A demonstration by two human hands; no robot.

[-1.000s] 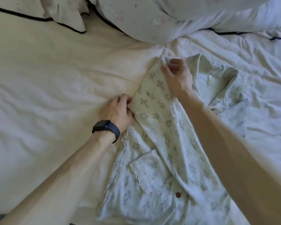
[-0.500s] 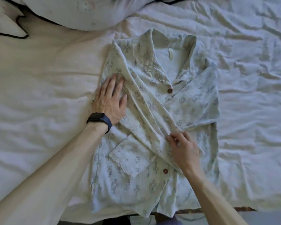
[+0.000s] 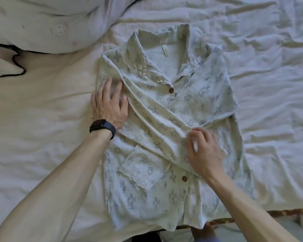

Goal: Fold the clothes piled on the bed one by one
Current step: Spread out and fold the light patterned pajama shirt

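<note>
A pale green printed button-up shirt [image 3: 164,119] lies face up on the bed, collar at the far end, both sleeves folded in across the front. My left hand [image 3: 110,103], a dark watch on its wrist, presses flat with straight fingers on the shirt's left shoulder fold. My right hand [image 3: 203,151] sits on the shirt's right middle, fingers curled and pinching the folded sleeve's edge. Two brown buttons show down the front.
A wrinkled white sheet [image 3: 269,84] covers the bed. A large pillow [image 3: 51,23] lies at the far left, with a black-trimmed one [image 3: 5,67] beside it. The bed's near edge [image 3: 252,215] runs under the shirt's hem.
The left hand went from gripping the sleeve to lying flat on the left shoulder. The right hand came down from the collar to the shirt's right middle. The sleeve now lies across the front.
</note>
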